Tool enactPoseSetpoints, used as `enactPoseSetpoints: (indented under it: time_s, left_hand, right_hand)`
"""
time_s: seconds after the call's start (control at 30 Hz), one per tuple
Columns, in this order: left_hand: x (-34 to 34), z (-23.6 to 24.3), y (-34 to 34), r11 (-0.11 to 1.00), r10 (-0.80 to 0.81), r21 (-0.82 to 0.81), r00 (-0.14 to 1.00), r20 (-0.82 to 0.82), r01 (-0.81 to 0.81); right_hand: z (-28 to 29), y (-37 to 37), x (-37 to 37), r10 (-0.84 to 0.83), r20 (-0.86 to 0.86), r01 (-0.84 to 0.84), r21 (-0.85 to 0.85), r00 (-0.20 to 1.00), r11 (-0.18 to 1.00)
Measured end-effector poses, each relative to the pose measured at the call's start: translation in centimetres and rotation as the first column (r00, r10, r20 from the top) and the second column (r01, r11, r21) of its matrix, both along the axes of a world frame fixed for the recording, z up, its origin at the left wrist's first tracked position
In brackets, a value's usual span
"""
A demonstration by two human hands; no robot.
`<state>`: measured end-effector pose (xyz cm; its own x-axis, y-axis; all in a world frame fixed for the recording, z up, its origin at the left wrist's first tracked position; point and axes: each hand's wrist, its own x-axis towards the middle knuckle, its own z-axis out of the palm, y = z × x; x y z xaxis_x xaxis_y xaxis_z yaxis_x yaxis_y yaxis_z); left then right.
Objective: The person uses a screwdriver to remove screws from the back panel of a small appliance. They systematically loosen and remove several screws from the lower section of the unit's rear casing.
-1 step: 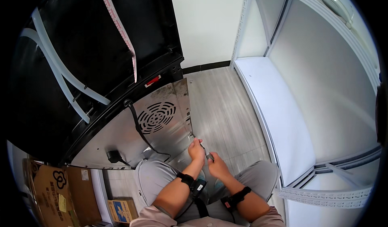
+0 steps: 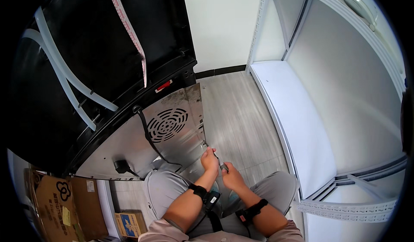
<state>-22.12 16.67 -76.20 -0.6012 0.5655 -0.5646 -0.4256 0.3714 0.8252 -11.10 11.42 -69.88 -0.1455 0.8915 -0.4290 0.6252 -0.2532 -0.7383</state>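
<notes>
My right hand is closed around the grey handle of a slim tool that looks like a screwdriver. Just ahead of it, my left hand closes over the tool's front part, its fingers by the right edge of a metal back panel. The tool's tip is hidden at that edge. The panel has a round slotted vent and sits at the bottom of a tall black appliance. A black power cord hangs across the panel, and a black plug lies against its lower left.
Two pale hoses and a pink-and-white strip run down the black back, near a red piece. White shelving stands right. Lower left are a cardboard box and a smaller box. Grey wood-look floor lies between.
</notes>
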Motion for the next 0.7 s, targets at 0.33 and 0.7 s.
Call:
enactPoseSetpoints:
  time_s: [0.33,0.7]
  left_hand:
    - [0.3,-1.9,0.3,1.000,0.007,0.020,0.996,-0.084,-0.006]
    - [-0.2,-1.5,0.4,1.000,-0.008,-0.011,1.000,-0.028,0.008]
  right_hand:
    - [-0.9,-0.3,0.1,-0.016,-0.026,0.018,0.044,1.000,0.999]
    - [-1.0,-0.1,0.0,-0.026,-0.038,0.027,0.004,0.999,1.000]
